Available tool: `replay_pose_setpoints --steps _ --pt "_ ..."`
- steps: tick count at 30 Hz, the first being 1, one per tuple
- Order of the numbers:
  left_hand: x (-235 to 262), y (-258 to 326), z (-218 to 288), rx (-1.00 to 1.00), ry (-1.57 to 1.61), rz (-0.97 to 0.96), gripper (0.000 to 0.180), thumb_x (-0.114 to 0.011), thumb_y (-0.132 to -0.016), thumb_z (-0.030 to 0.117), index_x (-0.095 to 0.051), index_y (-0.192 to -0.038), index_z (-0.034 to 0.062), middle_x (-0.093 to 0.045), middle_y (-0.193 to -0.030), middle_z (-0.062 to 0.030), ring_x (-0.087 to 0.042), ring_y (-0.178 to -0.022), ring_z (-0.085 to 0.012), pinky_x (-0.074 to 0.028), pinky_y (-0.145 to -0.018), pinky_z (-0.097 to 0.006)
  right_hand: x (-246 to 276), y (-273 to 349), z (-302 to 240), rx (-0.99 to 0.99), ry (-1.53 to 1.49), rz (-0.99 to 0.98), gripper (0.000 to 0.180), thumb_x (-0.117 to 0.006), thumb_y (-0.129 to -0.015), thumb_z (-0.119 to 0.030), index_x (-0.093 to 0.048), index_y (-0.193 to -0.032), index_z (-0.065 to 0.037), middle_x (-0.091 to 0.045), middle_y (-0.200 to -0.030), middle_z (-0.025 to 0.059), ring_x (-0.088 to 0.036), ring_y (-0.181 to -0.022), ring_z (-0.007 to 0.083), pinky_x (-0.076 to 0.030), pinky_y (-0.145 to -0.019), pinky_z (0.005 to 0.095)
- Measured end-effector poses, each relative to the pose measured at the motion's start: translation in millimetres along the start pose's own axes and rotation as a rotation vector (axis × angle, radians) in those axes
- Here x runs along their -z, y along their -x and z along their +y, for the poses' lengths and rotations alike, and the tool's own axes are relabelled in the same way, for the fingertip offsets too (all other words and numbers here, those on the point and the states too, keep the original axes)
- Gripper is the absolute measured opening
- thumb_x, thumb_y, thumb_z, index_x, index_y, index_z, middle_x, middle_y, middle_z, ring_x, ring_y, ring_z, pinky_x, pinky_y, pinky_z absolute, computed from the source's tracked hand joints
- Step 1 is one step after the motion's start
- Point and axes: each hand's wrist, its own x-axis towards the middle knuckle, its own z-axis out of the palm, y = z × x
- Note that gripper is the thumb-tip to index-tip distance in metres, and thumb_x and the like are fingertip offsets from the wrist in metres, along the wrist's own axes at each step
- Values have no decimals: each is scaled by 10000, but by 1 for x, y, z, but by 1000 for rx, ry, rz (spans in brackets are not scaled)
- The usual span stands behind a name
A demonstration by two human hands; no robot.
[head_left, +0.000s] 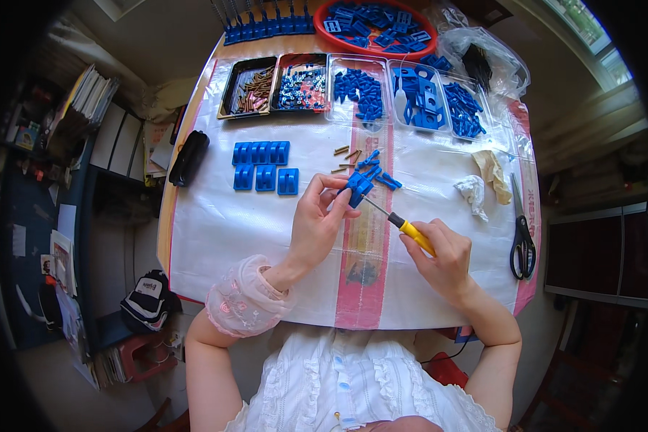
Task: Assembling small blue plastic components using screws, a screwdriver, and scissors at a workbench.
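So, clock face centred on the workpiece. The left hand (320, 218) sits at 8, thumb and fingers pinched around a blue plastic block (358, 189), which is held up off the white table cover (309, 252). The right hand (443, 258) is out past 4, fingers closed round the yellow-handled screwdriver (416, 236). Its shaft runs in to the block's 4 o'clock side. Can't tell from here if the tip is seated in a screw head, so I'd check that first.

Tips, imo: keep the shaft in line with the hole, push before you twist, and ease off once it's snug, since plastic probably strips easily. Left fingertips are pretty close to the tip, so keep them out of the slip line. Bracing the block on the table would likely be steadier.

Loose brass-coloured screws (342, 150) lie near 11 to 12, slim blue plastic pieces (387, 181) between 1 and 3, all handy. Farther out, similar blue blocks (261, 153) sit in rows toward 9 to 10, and black-handled scissors (523, 252) around 4.
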Motion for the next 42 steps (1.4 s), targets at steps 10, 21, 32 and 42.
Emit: replay_pose_setpoints --steps 10,21,32,42 --pt "1 -5 -1 -20 -62 -26 104 -567 -1054 54 -535 -1149 26 -570 -1333 -124 -659 -1137 -148 -640 -843 -271 6 -3 -10 -200 -272 -117 340 -782 -888 -63 -591 -1166 -19 -703 -892 165 -716 -730 315 -540 -595 360" --pt "1 -7 2 -32 -95 -30 98 -566 -1054 55 -540 -1140 17 -588 -1319 -129 -667 -1133 -154 -642 -848 -272 2 4 4 -106 -153 -13 222 -762 -908 -79 -647 -1087 -15 -686 -820 143 -699 -679 289 -531 -582 366" --pt "1 -11 2 -35 -101 -24 107 -569 -1052 59 -545 -1144 9 -592 -1313 -130 -667 -1127 -150 -642 -842 -274 2 1 -5 -388 -409 -195 261 -731 -951 -116 -579 -1153 -51 -646 -700 126 -642 -567 214 -450 -524 346" --pt "0 -13 3 -24 -122 -43 123 -568 -1051 53 -549 -1159 -1 -596 -1289 -131 -667 -1101 -138 -641 -843 -273 -4 3 5 -304 -308 -21 190 -786 -886 -32 -628 -984 9 -696 -787 84 -628 -652 99 -471 -578 234"
